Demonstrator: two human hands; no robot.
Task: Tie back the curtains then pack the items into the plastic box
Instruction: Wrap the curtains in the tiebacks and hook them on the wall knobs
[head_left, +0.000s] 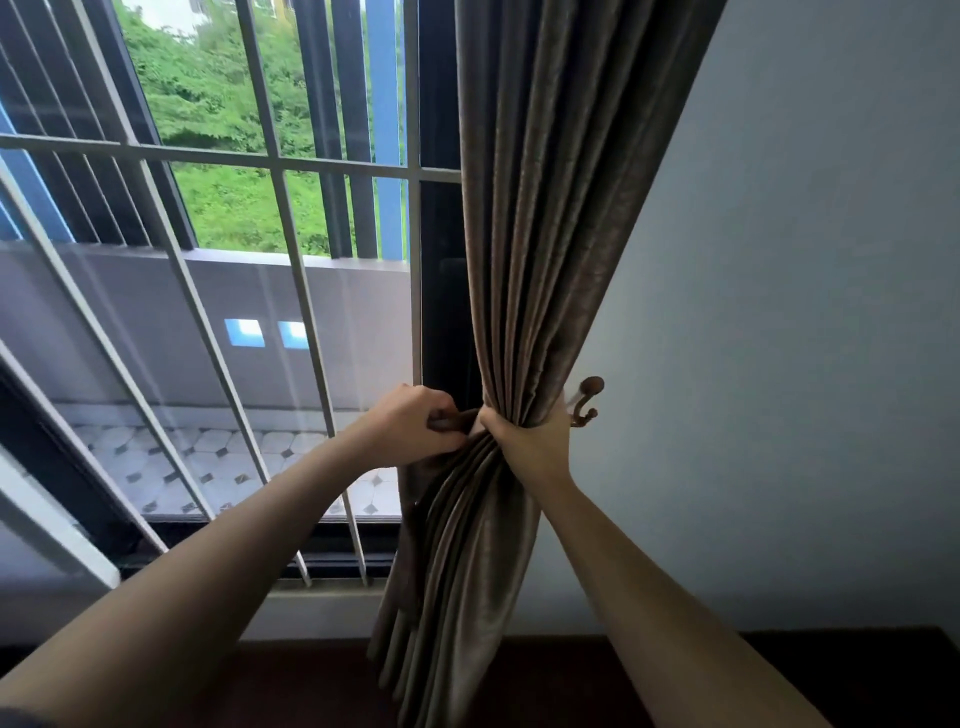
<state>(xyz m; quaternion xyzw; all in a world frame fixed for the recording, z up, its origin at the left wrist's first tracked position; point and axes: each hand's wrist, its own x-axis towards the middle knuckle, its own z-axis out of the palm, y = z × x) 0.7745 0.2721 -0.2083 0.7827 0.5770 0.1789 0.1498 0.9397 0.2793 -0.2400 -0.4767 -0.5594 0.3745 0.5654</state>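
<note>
Pale blue-grey wall on the right, barred window w/ greenery and a tiled balcony outside on the left. The brown curtain hangs btw them, bunched to a waist just beside a wooden wall hook. Right hand is wrapped around that bunch, fingers curled tight on the pleats. Left hand is pinching a dark strap, prob the tieback, right up against the fabric on the window side.

Handling, imo: the fabric looks thick-ish and soft w/ a bit of sheen, so prob slippery, and the pleats will want to spill out below the grip. Not fragile, fairly heavy for cloth. Best hold is at the waist, level w/ the hook, squeezing the whole bundle so the strap can go round. The strap looks limp, so pinch it near its end.

Containers: no plastic box or items in view, so can't say what's in it. There's a dark surface along the bottom edge, can't tell if it's a desk or the floor.
</note>
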